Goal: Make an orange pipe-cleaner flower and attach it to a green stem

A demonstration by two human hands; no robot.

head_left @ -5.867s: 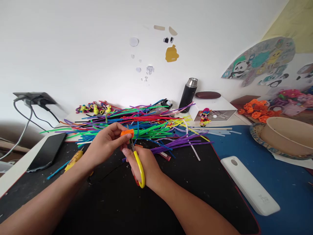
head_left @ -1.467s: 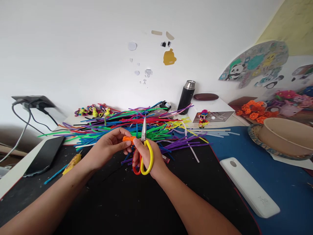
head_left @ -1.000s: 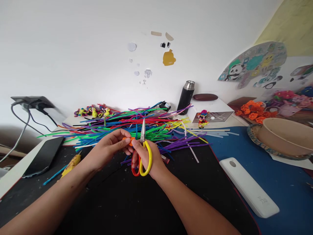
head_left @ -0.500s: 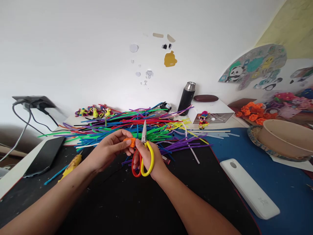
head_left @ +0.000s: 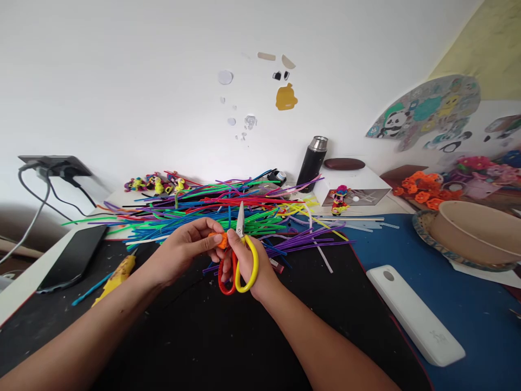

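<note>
Between the thumb and fingers of my left hand (head_left: 193, 247) is a small orange fuzzy piece (head_left: 222, 240), apparently coiled pipe cleaner. My right hand (head_left: 253, 266) carries scissors (head_left: 252, 266) with one yellow and one red handle loop, their closed blades pointing up and away from me. The right thumb tip presses at the right side of the orange piece, so both hands meet there. My fingers cover much of the piece. Behind the hands spreads a pile of pipe cleaners (head_left: 150, 231) in blue, green, red, purple and yellow.
A yellow glue gun (head_left: 118, 277) and a phone (head_left: 73, 258) lie at left. Small figures (head_left: 157, 183) stand at the back left. A black flask (head_left: 312, 163) and a white box (head_left: 366, 187) stand behind. At right are a white power bank (head_left: 415, 315) and a beige bowl (head_left: 480, 231).
The right thumb has shifted slightly over the orange piece, and more of that piece is covered. The view has moved slightly; both holds stay the same.
</note>
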